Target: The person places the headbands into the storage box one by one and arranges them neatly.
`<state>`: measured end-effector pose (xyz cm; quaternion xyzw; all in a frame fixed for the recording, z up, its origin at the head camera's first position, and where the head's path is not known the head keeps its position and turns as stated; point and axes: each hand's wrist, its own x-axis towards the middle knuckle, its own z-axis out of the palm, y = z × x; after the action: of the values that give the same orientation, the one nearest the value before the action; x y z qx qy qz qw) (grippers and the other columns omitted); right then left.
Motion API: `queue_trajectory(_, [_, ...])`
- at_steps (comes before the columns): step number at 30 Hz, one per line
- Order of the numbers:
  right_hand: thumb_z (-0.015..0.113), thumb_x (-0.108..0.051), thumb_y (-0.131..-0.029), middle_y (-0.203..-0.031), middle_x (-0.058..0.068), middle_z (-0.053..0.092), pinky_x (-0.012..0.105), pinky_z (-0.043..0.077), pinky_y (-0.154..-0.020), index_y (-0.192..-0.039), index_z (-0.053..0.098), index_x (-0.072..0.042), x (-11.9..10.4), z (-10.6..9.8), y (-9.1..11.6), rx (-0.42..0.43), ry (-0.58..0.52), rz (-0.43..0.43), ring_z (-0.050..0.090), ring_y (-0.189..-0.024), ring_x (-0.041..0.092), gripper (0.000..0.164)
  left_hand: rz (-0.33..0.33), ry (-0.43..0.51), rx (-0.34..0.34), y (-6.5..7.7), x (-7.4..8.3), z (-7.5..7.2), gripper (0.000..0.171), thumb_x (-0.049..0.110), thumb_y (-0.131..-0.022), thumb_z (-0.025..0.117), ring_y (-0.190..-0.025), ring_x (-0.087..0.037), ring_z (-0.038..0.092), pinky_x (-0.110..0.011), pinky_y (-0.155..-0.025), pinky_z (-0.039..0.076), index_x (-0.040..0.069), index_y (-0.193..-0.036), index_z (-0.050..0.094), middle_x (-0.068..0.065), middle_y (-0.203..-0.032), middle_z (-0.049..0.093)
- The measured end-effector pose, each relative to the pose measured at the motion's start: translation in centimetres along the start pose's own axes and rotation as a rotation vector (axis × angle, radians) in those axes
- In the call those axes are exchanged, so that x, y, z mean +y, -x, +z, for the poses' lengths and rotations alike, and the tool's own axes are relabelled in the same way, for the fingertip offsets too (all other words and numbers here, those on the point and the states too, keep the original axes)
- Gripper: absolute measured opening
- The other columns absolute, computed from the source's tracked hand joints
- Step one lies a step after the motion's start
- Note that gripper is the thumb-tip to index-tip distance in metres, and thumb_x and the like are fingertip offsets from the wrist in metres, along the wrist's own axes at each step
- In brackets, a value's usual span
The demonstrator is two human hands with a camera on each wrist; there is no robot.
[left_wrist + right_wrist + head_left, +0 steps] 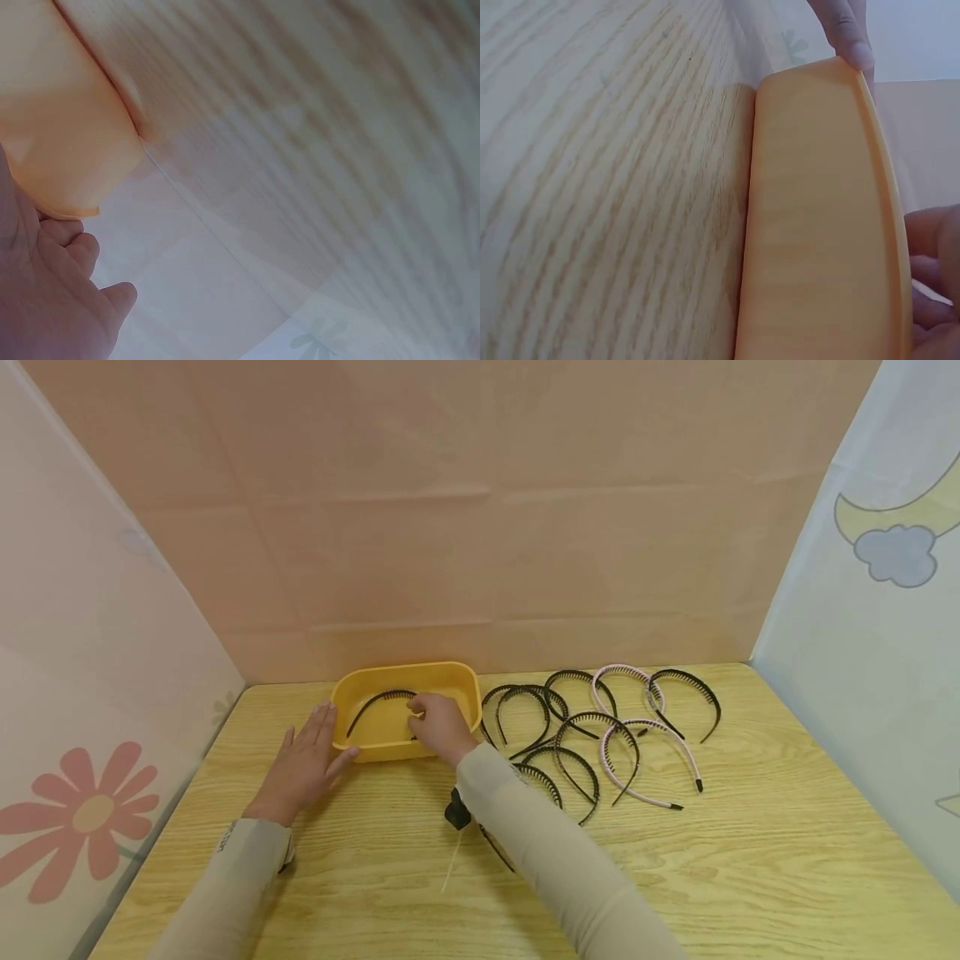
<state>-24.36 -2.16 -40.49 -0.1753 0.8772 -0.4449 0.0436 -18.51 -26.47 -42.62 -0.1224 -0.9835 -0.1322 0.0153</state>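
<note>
A black headband (369, 702) with comb teeth lies in the yellow plastic bin (405, 749), its left leg on the bin's floor. My right hand (444, 725) reaches over the front rim and pinches the headband's right part, which the fingers mostly hide. At the bin's left end, my left hand (306, 766) rests its nearly straight fingers against the side, the thumb over the front corner. In the right wrist view, the left thumb (857, 54) touches the bin's rim, and the bin wall (821, 210) partly covers the right fingers (930, 232).
Right of the bin, several black headbands (637, 752) overlap on the wooden table (780, 827), with pink ones (693, 760) among them. One black headband lies partly under the right sleeve (540, 835). A cloth backdrop (480, 543) stands close behind the bin.
</note>
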Motion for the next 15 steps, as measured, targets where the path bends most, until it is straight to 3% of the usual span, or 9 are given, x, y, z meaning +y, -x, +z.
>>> queue_trajectory(3, [0.058, -0.008, -0.102, -0.121, 0.013, 0.070, 0.035, 0.057, -0.085, -0.124, 0.070, -0.002, 0.1, -0.1, 0.2, 0.025, -0.064, -0.034, 0.067, -0.105, 0.025, 0.026, 0.000, 0.010, -0.003, 0.0, -0.1, 0.0, 0.091, 0.058, -0.105, 0.040, -0.153, -0.043, 0.010, -0.069, -0.117, 0.008, -0.003, -0.161, 0.003, -0.025, -0.167, 0.006])
queue_trajectory(7, [0.056, -0.010, -0.103, -0.117, 0.012, 0.070, 0.034, 0.056, -0.084, -0.120, 0.071, -0.006, 0.3, -0.4, 0.6, 0.033, -0.124, -0.094, 0.065, -0.098, 0.020, 0.023, -0.002, 0.015, -0.003, 0.0, -0.2, 0.1, 0.091, 0.058, -0.106, 0.040, -0.153, -0.043, 0.009, -0.069, -0.117, 0.008, -0.003, -0.161, 0.003, -0.026, -0.167, 0.007])
queue_trajectory(15, [0.056, -0.010, -0.103, -0.115, 0.010, 0.068, 0.030, 0.056, -0.085, -0.119, 0.070, -0.005, 0.8, -2.6, 2.6, 0.033, -0.107, -0.219, 0.064, -0.099, 0.019, 0.022, 0.004, 0.015, -0.001, 0.0, -0.3, 0.3, 0.090, 0.057, -0.106, 0.041, -0.153, -0.044, 0.009, -0.069, -0.118, 0.007, -0.003, -0.161, 0.002, -0.025, -0.167, 0.006])
